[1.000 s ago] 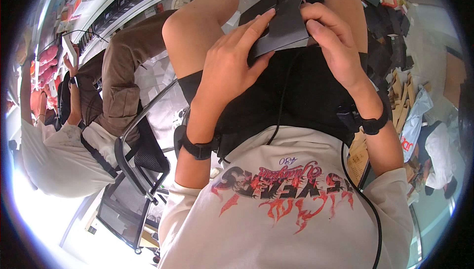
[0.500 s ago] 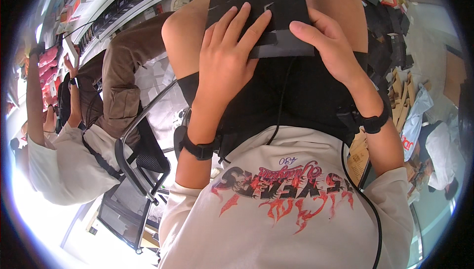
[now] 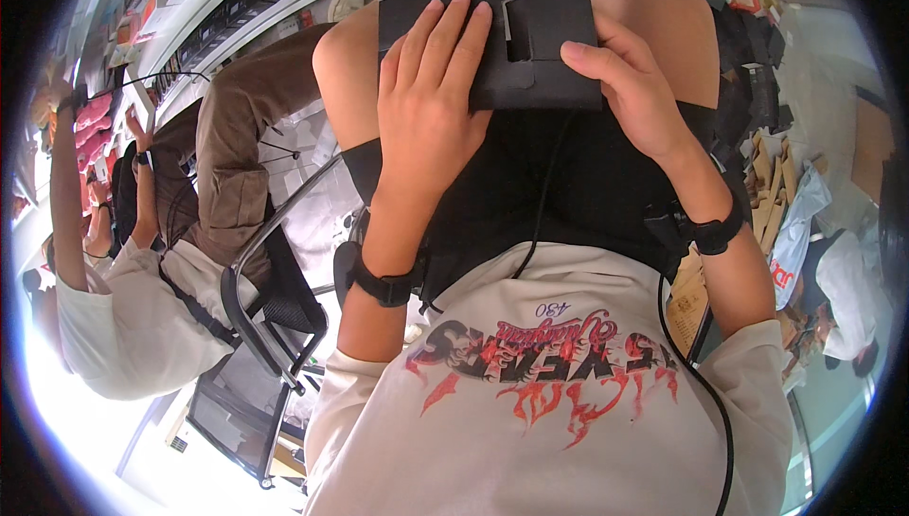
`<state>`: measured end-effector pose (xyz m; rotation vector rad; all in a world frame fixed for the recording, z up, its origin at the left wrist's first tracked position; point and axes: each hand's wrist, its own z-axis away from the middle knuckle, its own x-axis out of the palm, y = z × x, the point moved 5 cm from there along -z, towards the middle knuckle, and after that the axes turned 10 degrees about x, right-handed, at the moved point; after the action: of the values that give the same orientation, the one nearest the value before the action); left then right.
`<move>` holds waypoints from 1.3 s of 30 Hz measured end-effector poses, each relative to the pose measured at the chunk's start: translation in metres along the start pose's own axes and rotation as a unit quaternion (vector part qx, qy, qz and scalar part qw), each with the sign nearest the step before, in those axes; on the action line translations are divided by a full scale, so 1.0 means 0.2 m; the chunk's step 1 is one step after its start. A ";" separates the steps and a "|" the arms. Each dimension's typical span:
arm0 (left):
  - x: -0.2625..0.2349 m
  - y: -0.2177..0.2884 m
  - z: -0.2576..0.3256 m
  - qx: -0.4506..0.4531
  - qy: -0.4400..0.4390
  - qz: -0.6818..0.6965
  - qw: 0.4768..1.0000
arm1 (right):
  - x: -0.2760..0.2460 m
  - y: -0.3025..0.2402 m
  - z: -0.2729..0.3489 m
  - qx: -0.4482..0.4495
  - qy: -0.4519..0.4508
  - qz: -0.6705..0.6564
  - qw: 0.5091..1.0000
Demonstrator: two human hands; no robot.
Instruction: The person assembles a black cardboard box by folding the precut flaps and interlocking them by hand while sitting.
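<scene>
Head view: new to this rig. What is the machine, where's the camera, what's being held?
There is no robot here, just a person's two bare hands. The picture comes from the left of two fisheye cameras worn on the head, looking down, so straight edges bend toward the rim and picture left is the person's left.

The left hand has its fingers laid over a flat black cardboard piece with a slot in it. The right hand holds its right side, thumb on top. No table is under it: the piece sits above the thighs, and whether it rests on them is hard to tell.

Around it: someone in a white top at left, and a white plastic bag at right.
</scene>
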<state>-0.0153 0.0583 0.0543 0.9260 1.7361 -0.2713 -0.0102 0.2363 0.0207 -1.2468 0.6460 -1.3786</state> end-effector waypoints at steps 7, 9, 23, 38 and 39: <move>0.01 0.02 0.01 0.040 -0.023 -0.008 0.999 | -0.02 0.04 0.00 0.046 -0.023 0.042 0.998; 0.03 0.01 0.01 0.032 -0.024 0.012 0.999 | -0.01 0.04 0.00 0.048 -0.021 0.062 0.997; 0.03 -0.01 0.01 -0.012 -0.023 0.034 0.999 | 0.01 0.06 0.00 0.022 -0.034 0.079 0.996; 0.04 0.00 0.01 -0.015 -0.015 0.044 0.999 | 0.01 0.03 0.00 0.029 -0.060 0.048 0.997; 0.04 0.00 0.01 -0.015 -0.017 0.043 0.999 | 0.01 0.03 0.00 0.029 -0.060 0.048 0.997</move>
<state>-0.0149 0.0609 0.0460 0.9658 1.6602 -0.2042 -0.0070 0.2329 0.0164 -1.2269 0.5704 -1.2253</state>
